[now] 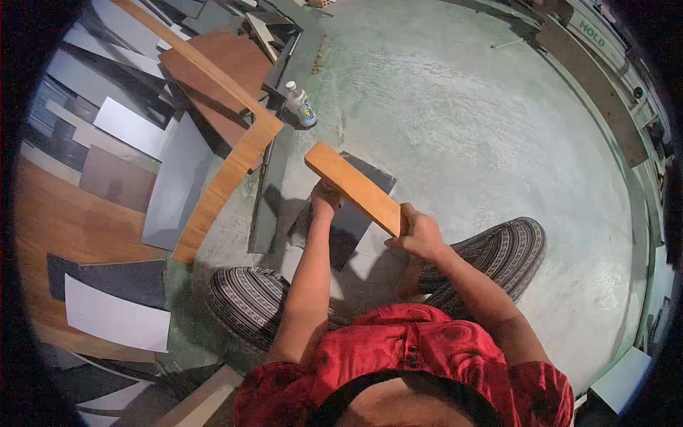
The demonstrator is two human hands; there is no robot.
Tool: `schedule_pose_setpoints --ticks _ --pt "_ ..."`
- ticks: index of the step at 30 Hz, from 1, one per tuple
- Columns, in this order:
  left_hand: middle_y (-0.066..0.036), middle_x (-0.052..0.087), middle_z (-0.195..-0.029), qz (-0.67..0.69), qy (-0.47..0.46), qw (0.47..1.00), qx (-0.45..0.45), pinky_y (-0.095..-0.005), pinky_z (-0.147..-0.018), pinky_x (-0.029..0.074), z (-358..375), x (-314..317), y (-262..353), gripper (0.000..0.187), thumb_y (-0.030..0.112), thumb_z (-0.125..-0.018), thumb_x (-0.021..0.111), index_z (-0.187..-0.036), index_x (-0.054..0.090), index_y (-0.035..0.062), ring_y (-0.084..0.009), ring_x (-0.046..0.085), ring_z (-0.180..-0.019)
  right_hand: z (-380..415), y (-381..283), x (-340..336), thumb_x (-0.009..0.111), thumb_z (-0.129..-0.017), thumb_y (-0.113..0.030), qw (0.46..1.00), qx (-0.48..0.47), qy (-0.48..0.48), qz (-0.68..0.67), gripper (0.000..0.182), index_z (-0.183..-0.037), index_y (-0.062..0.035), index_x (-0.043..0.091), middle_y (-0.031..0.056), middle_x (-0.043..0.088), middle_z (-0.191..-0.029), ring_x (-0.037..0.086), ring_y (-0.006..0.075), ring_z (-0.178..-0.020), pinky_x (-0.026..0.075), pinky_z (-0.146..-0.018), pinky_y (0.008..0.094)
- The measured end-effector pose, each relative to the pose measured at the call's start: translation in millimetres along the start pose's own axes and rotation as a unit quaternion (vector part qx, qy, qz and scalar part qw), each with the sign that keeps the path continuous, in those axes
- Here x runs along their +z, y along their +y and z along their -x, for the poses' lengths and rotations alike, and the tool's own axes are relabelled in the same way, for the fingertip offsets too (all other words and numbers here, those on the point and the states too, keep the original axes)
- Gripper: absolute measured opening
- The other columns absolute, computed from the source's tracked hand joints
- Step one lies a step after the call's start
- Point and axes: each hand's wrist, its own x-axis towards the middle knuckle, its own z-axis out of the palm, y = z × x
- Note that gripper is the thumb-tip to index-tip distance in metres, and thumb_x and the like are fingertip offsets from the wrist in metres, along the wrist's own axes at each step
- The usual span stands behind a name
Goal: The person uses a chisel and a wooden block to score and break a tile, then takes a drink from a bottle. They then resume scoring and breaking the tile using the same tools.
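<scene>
A short orange-brown wooden board is held up at a slant in front of the body. My right hand grips its lower right end, with the thumb below the edge and fingers at the end. My left hand is closed at the board's lower left side; its fingers are partly hidden under the board, and it seems to support it from beneath. Below the board a dark flat panel rests near the floor between the legs.
A bottle with a white cap stands beyond the board, to the left. Stacked panels and a long L-shaped wooden strip fill the left side. Boards line the right edge. Patterned trouser legs flank the work.
</scene>
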Motion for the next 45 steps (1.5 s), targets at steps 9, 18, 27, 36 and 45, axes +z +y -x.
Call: schedule_pose_setpoints --ticks 9,18,27,36,45 --pt "-0.008 0.062 -0.072 -0.152 -0.001 0.987 0.053 -0.0312 -0.053 0.048 -3 1 0 0.035 0.031 -0.081 0.063 -0.095 0.056 -0.0003 -0.0167 0.059 -0.060 5 -5 -6 0.078 -0.055 -0.030 0.999 -0.013 0.009 -0.043 0.062 -0.105 -0.0052 0.051 0.0182 0.062 -0.091 0.059 0.0365 -0.087 0.046 -0.074 0.0425" --pt "-0.007 0.062 -0.084 0.201 -0.003 0.972 -0.124 -0.0307 -0.048 0.047 5 33 23 0.027 0.026 -0.091 0.036 -0.099 0.053 0.0056 -0.0187 0.060 -0.064 12 -13 -9 0.078 -0.056 -0.031 0.998 -0.002 0.025 -0.055 0.062 -0.105 -0.0053 0.050 0.0184 0.062 -0.089 0.060 0.0354 -0.086 0.046 -0.074 0.0413" --pt "-0.008 0.061 -0.099 -0.104 -0.047 0.993 -0.015 -0.0303 -0.070 0.049 12 17 22 0.032 0.018 -0.086 0.054 -0.112 0.051 0.0012 -0.0198 0.059 -0.089 10 0 4 0.078 -0.057 -0.033 0.991 -0.059 0.085 -0.080 0.067 -0.110 -0.0057 0.049 0.0193 0.061 -0.095 0.059 0.0369 -0.089 0.046 -0.075 0.0420" --pt "-0.011 0.061 -0.098 0.091 -0.034 0.995 -0.010 -0.0341 -0.079 0.049 3 23 13 0.029 0.018 -0.087 0.049 -0.105 0.054 -0.0037 -0.0233 0.060 -0.089 11 -8 -7 0.077 -0.056 -0.028 0.995 0.017 0.010 -0.094 0.063 -0.109 -0.0047 0.052 0.0193 0.061 -0.100 0.060 0.0335 -0.090 0.046 -0.078 0.0383" --pt "-0.005 0.059 -0.086 -0.132 0.005 0.990 -0.044 -0.0336 -0.067 0.053 19 39 28 0.023 -0.010 -0.066 0.068 -0.083 0.058 0.0023 -0.0166 0.058 -0.081 9 8 9 0.078 -0.057 -0.021 0.953 -0.029 0.138 -0.270 0.068 -0.115 -0.0003 0.050 0.0144 0.063 -0.098 0.060 0.0222 -0.091 0.045 -0.081 0.0320"
